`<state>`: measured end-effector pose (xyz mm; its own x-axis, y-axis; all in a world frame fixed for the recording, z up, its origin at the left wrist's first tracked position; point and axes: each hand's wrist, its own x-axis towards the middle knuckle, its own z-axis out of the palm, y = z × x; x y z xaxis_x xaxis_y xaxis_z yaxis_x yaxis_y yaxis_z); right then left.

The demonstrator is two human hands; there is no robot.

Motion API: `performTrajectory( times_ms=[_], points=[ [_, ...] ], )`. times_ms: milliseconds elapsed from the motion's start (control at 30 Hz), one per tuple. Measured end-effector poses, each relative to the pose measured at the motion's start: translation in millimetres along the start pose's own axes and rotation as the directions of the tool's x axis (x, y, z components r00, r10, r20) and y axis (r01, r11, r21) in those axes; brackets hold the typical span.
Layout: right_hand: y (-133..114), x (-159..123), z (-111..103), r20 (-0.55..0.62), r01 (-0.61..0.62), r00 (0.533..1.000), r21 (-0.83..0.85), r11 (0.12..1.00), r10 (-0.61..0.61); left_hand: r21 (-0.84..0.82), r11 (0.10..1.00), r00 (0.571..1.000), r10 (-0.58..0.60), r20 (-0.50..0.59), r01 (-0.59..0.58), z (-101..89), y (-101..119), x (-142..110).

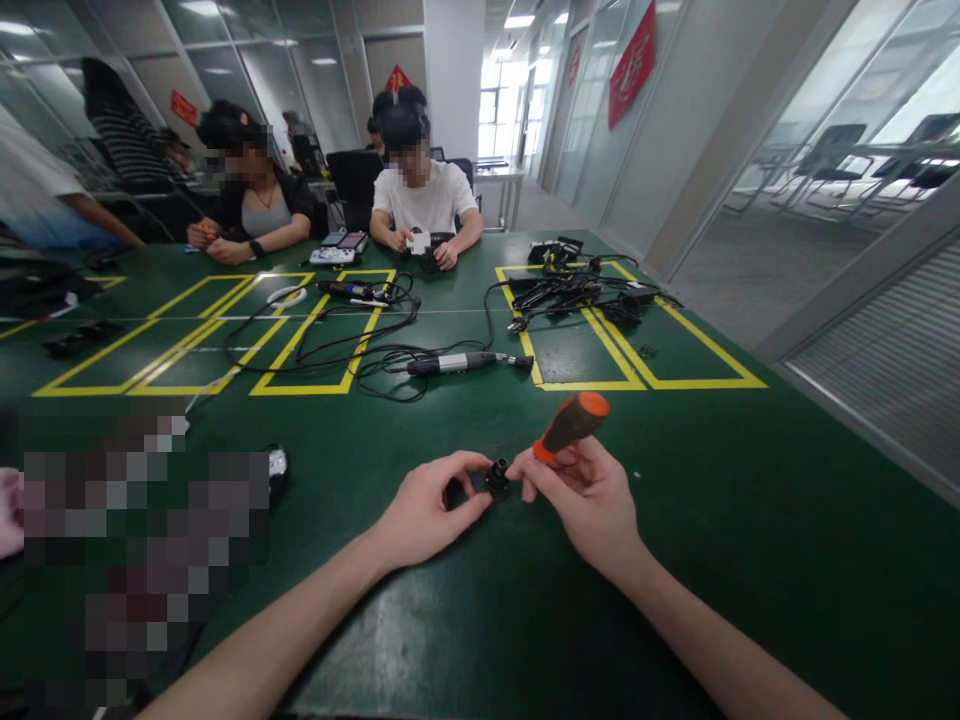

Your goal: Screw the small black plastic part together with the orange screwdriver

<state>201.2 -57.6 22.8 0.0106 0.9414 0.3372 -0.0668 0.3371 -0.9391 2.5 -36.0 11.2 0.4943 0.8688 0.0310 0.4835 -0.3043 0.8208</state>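
Note:
A small black stepped cylindrical part stands upright on the green table. Around its left side curl the thumb and forefinger of my left hand, gripping it. My right hand is closed around a screwdriver with an orange and dark grey handle, tilted so its butt end points up and right. The screwdriver's shaft is hidden by my fingers. The fingertips of my right hand are close beside the black part; whether they touch it, I cannot tell.
Ahead lies a black and silver corded rotary tool. Tangled black cables lie at the back right, and another corded tool at the back left. Yellow tape marks rectangles. Two people sit across the table; a person's hand shows at far left.

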Motion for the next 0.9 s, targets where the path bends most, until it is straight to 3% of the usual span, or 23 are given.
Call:
performTrajectory(
  times_ms=[300,433,700,900],
  points=[
    [-6.6,2.3,-3.8,0.054,0.057,0.997,-0.075,0.996,-0.053,0.0,1.0,1.0,0.009,0.001,-0.009,0.1,-1.1,-0.6],
    [-5.5,1.3,-3.3,0.111,0.023,0.994,-0.02,1.0,-0.02,-0.005,1.0,1.0,0.004,0.004,-0.004,-0.3,-0.8,0.2],
    [-0.8,-1.4,-2.3,0.051,-0.033,0.998,0.013,0.999,0.032,-0.004,1.0,1.0,0.013,-0.002,-0.013,0.0,-2.6,-0.2],
    [-3.6,1.3,-3.6,0.096,0.017,0.995,-0.032,0.999,-0.014,0.002,1.0,1.0,0.01,-0.005,-0.01,0.6,-2.7,-1.1]
  ],
)
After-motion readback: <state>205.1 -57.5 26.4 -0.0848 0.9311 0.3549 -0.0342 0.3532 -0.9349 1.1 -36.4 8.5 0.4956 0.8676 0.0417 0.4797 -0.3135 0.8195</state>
